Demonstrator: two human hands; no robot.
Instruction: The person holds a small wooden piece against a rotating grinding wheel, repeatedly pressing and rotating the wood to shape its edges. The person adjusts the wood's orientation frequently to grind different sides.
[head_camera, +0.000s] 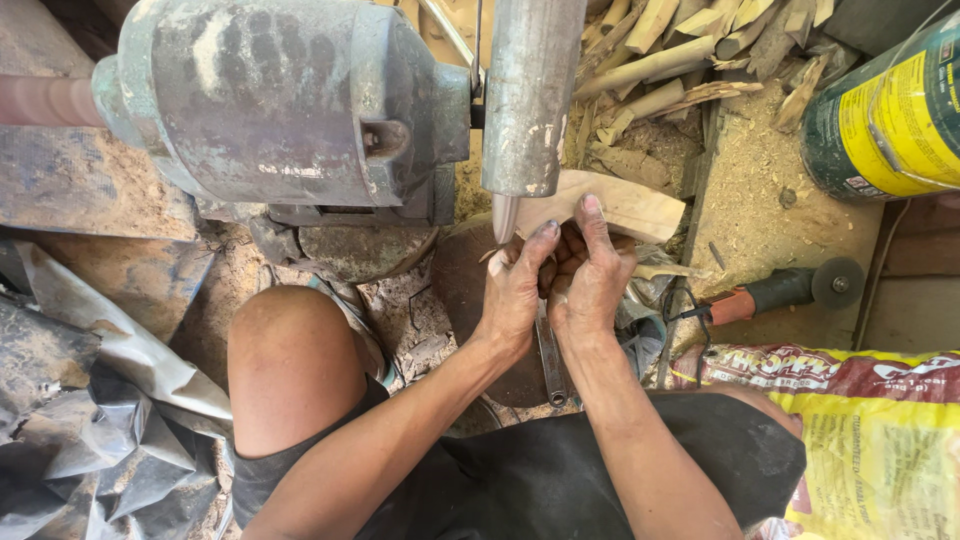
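Observation:
A pale, flat piece of carved wood (625, 205) is pressed up against the pointed tip (503, 216) of a grey metal spindle (530, 95) that comes out of a large motor housing (285, 100). My left hand (515, 290) grips the wood from below on the left, its fingers close to the spindle tip. My right hand (590, 275) holds the same piece from the right, index finger stretched along its face. Both hands touch each other under the wood.
Wood offcuts (665, 50) and sawdust lie behind the spindle. A green and yellow can (890, 115) stands at the right. An orange-handled grinder (790, 290), a wrench (552, 360), a printed sack (880, 430) and grey plastic sheeting (90, 400) lie around my bare knee (290, 350).

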